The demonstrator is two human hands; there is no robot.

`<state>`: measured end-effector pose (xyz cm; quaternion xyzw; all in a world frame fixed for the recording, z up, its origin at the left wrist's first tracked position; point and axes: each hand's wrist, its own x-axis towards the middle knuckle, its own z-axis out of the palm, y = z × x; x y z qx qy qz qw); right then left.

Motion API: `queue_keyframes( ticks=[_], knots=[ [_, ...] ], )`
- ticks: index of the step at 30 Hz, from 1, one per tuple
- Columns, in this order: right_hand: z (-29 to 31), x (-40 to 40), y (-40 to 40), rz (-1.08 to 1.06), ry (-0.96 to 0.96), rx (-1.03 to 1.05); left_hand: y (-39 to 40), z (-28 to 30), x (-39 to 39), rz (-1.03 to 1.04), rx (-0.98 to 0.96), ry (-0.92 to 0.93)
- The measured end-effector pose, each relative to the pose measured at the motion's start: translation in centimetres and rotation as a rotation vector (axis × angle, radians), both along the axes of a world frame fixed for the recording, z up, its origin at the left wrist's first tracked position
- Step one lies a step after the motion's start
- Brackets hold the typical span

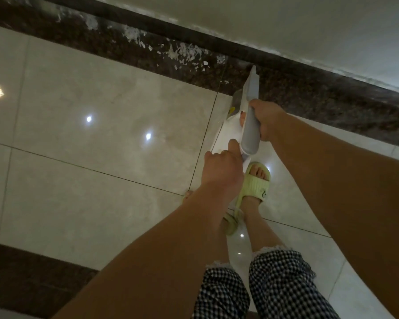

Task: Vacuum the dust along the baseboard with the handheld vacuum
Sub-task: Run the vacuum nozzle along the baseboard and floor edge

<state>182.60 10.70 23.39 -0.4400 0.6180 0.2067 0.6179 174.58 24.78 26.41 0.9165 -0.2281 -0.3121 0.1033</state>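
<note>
We grip the white-and-grey handheld vacuum (245,120) with right hand (266,120) curled round its handle and left hand (221,166) clasping its rear, nozzle touching the dark speckled baseboard strip (332,97); we should sweep slowly left toward the white paper scraps (182,54).

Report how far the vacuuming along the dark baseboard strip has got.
Done: the dark speckled floor strip right of the nozzle looks free of scraps. In hand: the right hand grips the grey-and-white handheld vacuum, the left hand holds its rear, and the nozzle tip sits at the wall edge. Left: the white paper-like scraps scattered to its left.
</note>
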Motion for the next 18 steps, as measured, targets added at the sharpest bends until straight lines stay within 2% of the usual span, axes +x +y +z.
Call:
queue_keyframes(
  ticks=[10, 18],
  knots=[
    [1.3, 1.4, -0.6, 0.035, -0.002, 0.046, -1.5, 1.8, 0.7, 0.059, 0.057, 0.040],
    [2.4, 2.1, -1.0, 0.177, 0.073, 0.061, -2.7, 3.4, 0.6, 0.112, 0.064, 0.063]
  ],
)
